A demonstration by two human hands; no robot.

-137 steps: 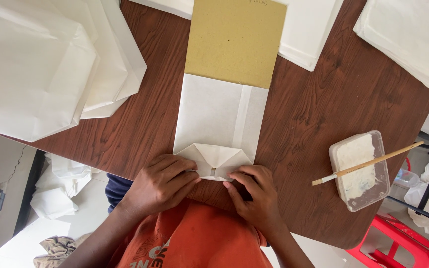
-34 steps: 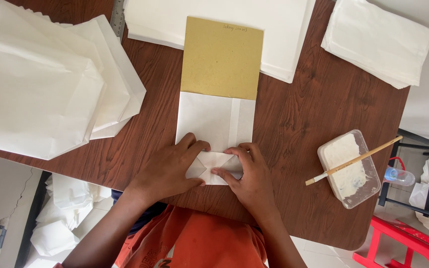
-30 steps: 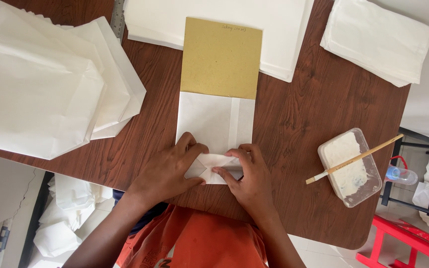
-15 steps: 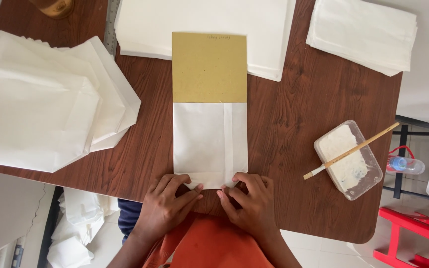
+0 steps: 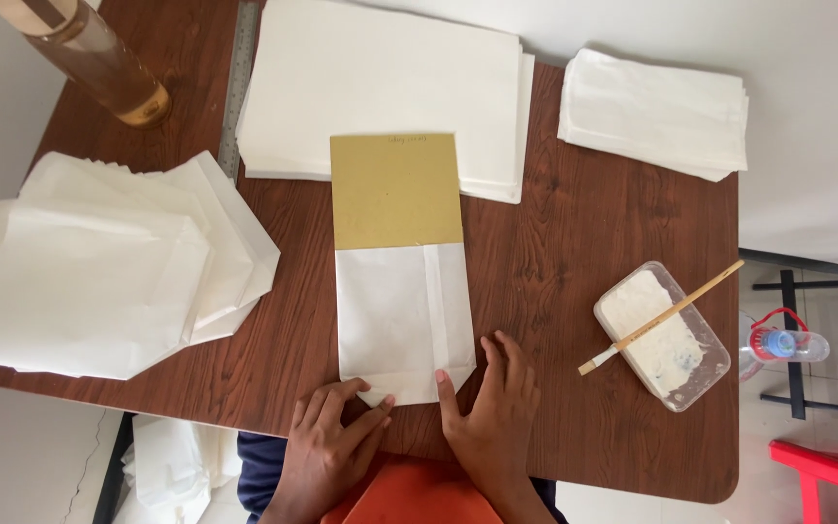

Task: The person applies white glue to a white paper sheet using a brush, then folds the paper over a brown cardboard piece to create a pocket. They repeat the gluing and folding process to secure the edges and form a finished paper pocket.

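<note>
The white paper bag (image 5: 402, 320) lies flat near the table's (image 5: 574, 243) front edge, with a stiff brown card (image 5: 395, 191) sticking out of its top. It looks thin, light and easy to crease, best held by its folded bottom. The left hand (image 5: 327, 456) and right hand (image 5: 492, 412), open and apart, press there.

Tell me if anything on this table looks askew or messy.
The fanned pile of white paper bags at the left is splayed unevenly and overhangs the brown wooden table edge. The other white stacks sit squared; nothing is spilled.
</note>
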